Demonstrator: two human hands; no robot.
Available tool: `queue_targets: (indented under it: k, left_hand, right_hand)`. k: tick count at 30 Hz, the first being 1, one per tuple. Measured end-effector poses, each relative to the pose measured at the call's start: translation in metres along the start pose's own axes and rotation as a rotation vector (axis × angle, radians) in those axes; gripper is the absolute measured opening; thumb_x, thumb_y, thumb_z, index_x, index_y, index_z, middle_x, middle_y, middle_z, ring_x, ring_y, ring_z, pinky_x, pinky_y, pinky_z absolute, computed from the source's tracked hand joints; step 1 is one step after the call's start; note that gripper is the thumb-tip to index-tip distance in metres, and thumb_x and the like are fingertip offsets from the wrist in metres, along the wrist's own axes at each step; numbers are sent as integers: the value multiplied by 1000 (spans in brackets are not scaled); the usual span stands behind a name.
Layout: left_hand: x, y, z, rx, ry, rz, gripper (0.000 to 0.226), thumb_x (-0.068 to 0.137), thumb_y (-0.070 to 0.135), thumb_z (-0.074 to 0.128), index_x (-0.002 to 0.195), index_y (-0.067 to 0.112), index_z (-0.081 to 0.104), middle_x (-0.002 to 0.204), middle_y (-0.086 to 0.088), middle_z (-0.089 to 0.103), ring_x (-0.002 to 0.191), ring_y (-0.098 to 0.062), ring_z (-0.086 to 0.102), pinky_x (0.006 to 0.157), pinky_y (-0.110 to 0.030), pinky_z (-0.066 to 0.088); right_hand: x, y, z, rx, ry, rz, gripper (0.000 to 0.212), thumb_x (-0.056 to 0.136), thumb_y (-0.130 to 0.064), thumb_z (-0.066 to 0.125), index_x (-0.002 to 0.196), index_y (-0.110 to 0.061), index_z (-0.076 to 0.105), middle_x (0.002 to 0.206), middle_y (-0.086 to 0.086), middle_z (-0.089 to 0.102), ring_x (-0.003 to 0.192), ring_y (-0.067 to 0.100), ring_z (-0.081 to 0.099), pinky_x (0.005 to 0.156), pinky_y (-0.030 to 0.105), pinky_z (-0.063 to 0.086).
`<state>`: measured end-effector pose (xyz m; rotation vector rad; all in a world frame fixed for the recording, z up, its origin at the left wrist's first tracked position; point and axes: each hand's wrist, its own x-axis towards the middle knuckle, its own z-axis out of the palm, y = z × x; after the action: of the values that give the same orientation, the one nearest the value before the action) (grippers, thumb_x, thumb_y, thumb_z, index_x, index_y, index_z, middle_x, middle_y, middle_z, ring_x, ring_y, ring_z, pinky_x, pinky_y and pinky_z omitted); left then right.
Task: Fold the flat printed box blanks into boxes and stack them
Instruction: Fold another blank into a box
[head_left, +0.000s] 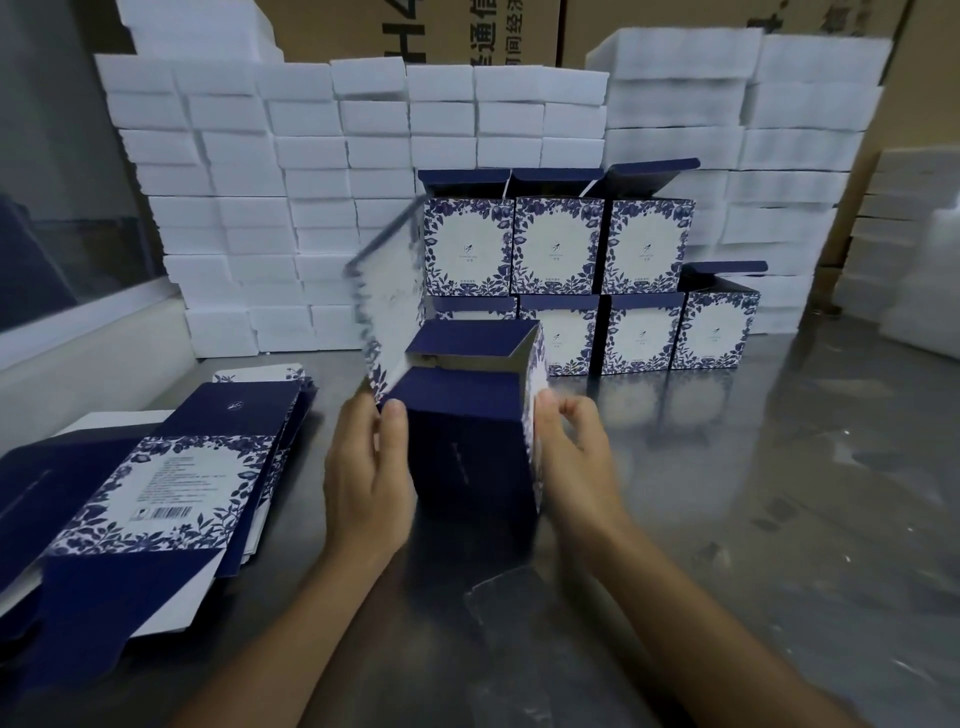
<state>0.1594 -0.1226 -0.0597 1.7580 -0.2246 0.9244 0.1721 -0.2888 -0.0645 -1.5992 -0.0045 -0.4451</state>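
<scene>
Half-formed box (470, 415) stood upright at centre of the worktop (727, 493), navy blue with blue-and-white floral sides, its top open, one long flap blurred and raised toward far left. Was gripped on both sides, left hand (369, 478) against its left wall, right hand (576, 452) pinching its right edge. Flat blanks (156, 478) lay piled at near left, printed side up, barcode panel showing. Finished boxes (597, 275) stood stacked in two rows at far centre, four below, three above, lids tilted open.
</scene>
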Motion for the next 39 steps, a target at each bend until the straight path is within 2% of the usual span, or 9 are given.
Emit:
queue_targets:
  k: [4, 14, 19, 22, 26, 28, 32, 37, 39]
  left_hand:
    - [-1, 1, 3, 32, -62, 162, 50, 99, 41, 33, 146, 27, 40, 121, 9, 51, 102, 9, 49, 83, -1, 34]
    - [3, 10, 4, 73, -13, 276, 33, 100, 30, 40, 127, 24, 58, 118, -3, 45, 104, -12, 50, 83, -18, 46]
    - [3, 8, 1, 124, -46, 132, 48, 84, 60, 53, 123, 32, 58, 134, -1, 39, 129, -20, 39, 99, -15, 33]
    - [3, 8, 0, 90, -136, 30, 63, 69, 73, 59, 123, 46, 46, 148, 2, 34, 142, -13, 27, 113, -35, 28]
    - [0, 11, 1, -12, -211, 17, 76, 62, 75, 66, 126, 45, 39, 133, 13, 46, 125, 6, 42, 96, -3, 33]
    - [0, 10, 2, 13, -183, 38, 70, 67, 73, 63, 126, 42, 43, 125, 14, 45, 115, 17, 42, 87, 3, 32]
    - [3, 7, 1, 70, -89, 78, 47, 86, 63, 56, 125, 37, 51, 116, 13, 43, 107, 17, 46, 83, 2, 36]
    - [4, 10, -1, 98, -33, 145, 43, 93, 48, 45, 119, 19, 62, 105, 14, 49, 95, 4, 54, 78, -12, 44]
    - [3, 13, 0, 112, -39, 182, 39, 96, 43, 44, 117, 16, 63, 101, 17, 49, 88, 1, 55, 73, -11, 42]
  right_hand:
    - [2, -2, 2, 156, -116, 153, 68, 72, -93, 38, 107, -45, 71, 109, -12, 75, 108, 14, 69, 102, 49, 49]
    - [4, -3, -11, 19, -84, 51, 57, 89, -79, 41, 96, -33, 74, 98, -11, 77, 97, 9, 71, 94, 39, 54]
    - [13, 3, -19, 40, -35, 39, 46, 102, -54, 41, 94, -21, 72, 96, -5, 77, 96, 16, 73, 87, 42, 57]
    - [14, 7, -18, -7, -11, 44, 36, 102, -52, 45, 87, -28, 67, 91, -7, 75, 92, 16, 71, 81, 40, 57]
    - [10, 11, -13, -40, -21, 3, 14, 101, -42, 54, 100, -30, 61, 102, -10, 70, 93, 1, 66, 79, 19, 54]
    - [11, 9, -13, -61, 6, -6, 14, 100, -34, 59, 111, -26, 61, 116, -1, 66, 106, 8, 64, 91, 26, 54]
    - [10, -2, -12, -23, -4, -15, 4, 99, -19, 62, 100, -21, 65, 99, 0, 70, 92, 16, 66, 63, 12, 51]
    - [4, -7, -9, -17, -64, -9, 27, 103, -39, 51, 102, -23, 72, 100, -2, 76, 103, 21, 70, 94, 49, 55]
    - [1, -11, -9, -11, -51, -31, 38, 99, -54, 41, 101, -33, 73, 101, -12, 76, 102, 8, 69, 96, 41, 53]
